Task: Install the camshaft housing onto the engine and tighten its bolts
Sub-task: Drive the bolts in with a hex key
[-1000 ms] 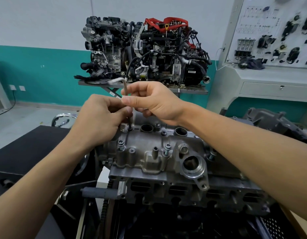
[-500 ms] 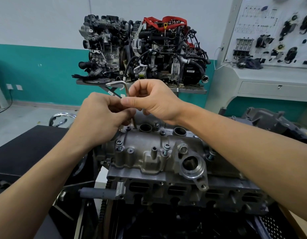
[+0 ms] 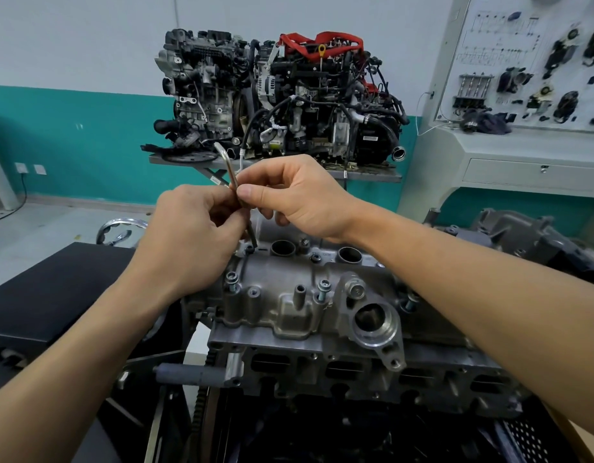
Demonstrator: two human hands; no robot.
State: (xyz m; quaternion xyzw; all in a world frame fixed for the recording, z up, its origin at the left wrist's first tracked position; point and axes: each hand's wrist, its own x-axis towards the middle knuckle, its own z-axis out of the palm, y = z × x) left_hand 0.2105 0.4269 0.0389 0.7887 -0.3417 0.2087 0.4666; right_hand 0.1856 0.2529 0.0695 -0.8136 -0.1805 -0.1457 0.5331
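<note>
A left hand and a right hand both pinched a bent metal key, its tip apparently seated in a bolt at the far left corner of the housing, which sat atop the engine.

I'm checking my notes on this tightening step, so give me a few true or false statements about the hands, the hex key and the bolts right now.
1. The left hand and right hand both pinch the hex key. True.
2. The key's lower end is at the near edge of the camshaft housing. False: it meets the far-left bolt.
3. The front bolts sit flush. False: they stand proud, shanks showing.
4. The background engine has red hoses on top. True.
</note>
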